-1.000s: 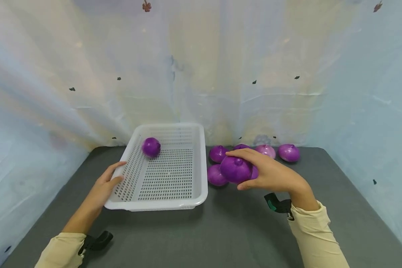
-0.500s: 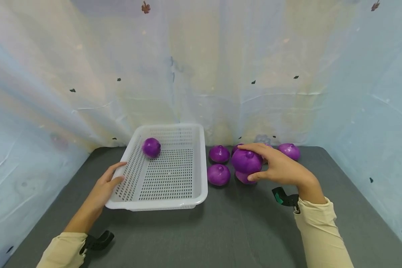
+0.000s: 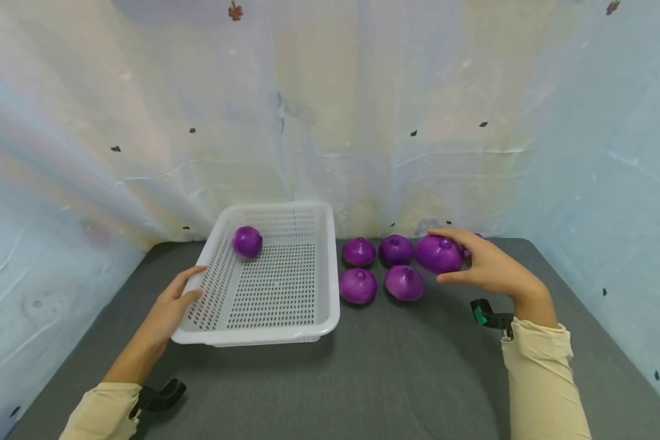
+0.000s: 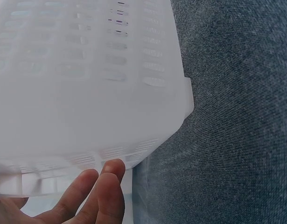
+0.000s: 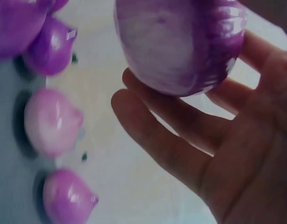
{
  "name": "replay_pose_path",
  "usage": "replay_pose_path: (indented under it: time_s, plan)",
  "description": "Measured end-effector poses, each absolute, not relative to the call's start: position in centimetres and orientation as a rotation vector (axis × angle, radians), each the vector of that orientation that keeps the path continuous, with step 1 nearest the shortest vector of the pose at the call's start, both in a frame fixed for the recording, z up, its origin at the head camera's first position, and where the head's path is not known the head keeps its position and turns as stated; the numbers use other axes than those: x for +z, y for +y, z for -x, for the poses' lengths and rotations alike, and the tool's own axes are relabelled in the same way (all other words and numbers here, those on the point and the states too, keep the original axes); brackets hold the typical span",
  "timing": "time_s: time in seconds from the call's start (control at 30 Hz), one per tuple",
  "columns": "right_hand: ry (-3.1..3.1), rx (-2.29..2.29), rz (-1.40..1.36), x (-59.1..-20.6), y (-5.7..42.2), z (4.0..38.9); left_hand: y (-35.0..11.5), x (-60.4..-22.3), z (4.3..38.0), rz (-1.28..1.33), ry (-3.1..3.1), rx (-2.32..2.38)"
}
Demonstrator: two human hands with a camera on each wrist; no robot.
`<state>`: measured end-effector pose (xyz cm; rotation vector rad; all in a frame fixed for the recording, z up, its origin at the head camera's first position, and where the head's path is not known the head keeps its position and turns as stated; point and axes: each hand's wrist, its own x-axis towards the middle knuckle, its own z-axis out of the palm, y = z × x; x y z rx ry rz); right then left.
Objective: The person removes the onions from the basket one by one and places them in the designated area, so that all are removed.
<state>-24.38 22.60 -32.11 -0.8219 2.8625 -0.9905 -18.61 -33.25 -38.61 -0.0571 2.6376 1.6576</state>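
A white slotted plastic basket [image 3: 277, 293] is at the left of the table. My left hand [image 3: 170, 305] grips its left rim; in the left wrist view the curled fingers [image 4: 111, 198] show by the basket's outer wall. One purple onion [image 3: 247, 242] lies inside, near the back left. My right hand [image 3: 486, 266] holds another purple onion [image 5: 178, 51] between thumb and fingers, raised over the back right of the table. Left of it, several purple onions stand in two short rows, such as the front one [image 3: 404, 283] and the back one [image 3: 359, 252].
Behind the held onion, part of one more purple onion [image 3: 473, 242] peeks out past my right hand. A pale pink onion [image 5: 52, 122] shows in the right wrist view. A draped, patterned sheet [image 3: 319, 122] hangs along the grey table's [image 3: 330, 391] back edge.
My right hand has carried its onion rightward and slightly back, from over the left onions to the right side. Onions it covered now show. My left hand and the basket stay put.
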Motion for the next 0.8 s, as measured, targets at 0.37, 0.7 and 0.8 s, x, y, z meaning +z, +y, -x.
replay_pose_path:
  time_s: [0.37,0.7,0.8]
  plan:
    - [2.823,-0.967,0.636,-35.5,25.8,26.5,-33.2,-38.6,18.6,0.052,2.624,1.675]
    - [2.802,-0.919,0.578,-39.2,26.5,28.2,-33.2,-38.6,18.6,0.07,2.619,1.671]
    - [2.797,-0.94,0.562,-39.4,26.6,28.3,-33.2,-38.5,18.6,0.074,2.618,1.673]
